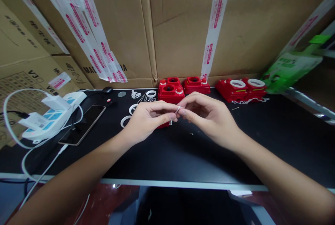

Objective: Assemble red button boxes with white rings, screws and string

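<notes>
My left hand [151, 116] and my right hand [206, 115] meet over the middle of the black desk, fingertips pinched together. Between them is a thin white string-like piece [178, 109], mostly covered by the fingers. Part of a red unit shows under my left hand, largely hidden by it. Just behind the hands sit red box-shaped units [171, 94] with round black openings, and another red unit [196, 85] beside them. White rings [126, 121] lie left of my left hand, near a bundled white cord [135, 94] and several thin metal pieces.
Two red units with white rings [237, 90] stand at the back right, a white cord along their front, near a green-and-clear pouch [290, 69]. At left are a phone [83, 125], a white power strip [54, 115] and loose cables. Cardboard [180, 26] walls the back.
</notes>
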`<state>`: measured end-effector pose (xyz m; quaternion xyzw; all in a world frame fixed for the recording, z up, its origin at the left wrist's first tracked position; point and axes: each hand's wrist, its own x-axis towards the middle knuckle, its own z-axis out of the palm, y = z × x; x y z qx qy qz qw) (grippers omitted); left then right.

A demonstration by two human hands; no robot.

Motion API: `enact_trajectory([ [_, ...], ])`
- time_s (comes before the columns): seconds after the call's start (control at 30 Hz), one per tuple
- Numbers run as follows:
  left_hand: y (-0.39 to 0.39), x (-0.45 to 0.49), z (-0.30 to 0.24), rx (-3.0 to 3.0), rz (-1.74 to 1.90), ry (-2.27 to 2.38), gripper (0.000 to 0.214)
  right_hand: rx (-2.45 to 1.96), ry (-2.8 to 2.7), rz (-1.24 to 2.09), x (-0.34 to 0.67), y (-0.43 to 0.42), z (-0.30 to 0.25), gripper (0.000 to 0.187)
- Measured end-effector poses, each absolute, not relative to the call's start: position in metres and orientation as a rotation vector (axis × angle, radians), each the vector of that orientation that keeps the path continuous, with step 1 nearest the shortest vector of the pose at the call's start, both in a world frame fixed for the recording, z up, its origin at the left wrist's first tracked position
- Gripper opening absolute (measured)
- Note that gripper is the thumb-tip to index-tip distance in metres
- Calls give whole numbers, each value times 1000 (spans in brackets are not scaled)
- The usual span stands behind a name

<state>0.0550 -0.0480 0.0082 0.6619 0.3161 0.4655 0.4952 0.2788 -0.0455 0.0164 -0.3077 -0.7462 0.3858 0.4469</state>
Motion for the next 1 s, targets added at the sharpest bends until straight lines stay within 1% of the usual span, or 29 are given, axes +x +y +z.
enact_trajectory([
  [0.13, -47, 55, 6, 1533, 1074, 766, 24, -806, -1855, 962, 280, -44, 16, 22],
  [0.27, -44, 56, 3, 1451, 1066, 779, 32, -823, -1839, 974, 281, -44, 14, 22],
  [0.47, -42, 56, 3, 1471, 969, 807, 28, -825, -1766, 954, 278, -45, 14, 20],
  [0.57, -42, 56, 2, 1485, 909, 824, 26, -873, -1798, 814, 279, -42, 14, 12],
  [0.63, -43, 56, 1, 1503, 902, 824, 26, -872, -1905, 655, 282, -39, 14, 7],
  [0.73, -43, 57, 0, 1543, 899, 825, 25, -788, -2102, 330, 286, -36, 15, 14],
  [0.8, -44, 57, -1, 1591, 889, 828, 21, -731, -2182, 203, 288, -36, 15, 16],
  [0.9, -45, 57, -2, 1671, 871, 844, 19, -750, -2197, 269, 289, -36, 16, 13],
  [1.0, -46, 56, -3, 1749, 867, 853, 18, -839, -2110, 511, 287, -35, 16, 9],
])
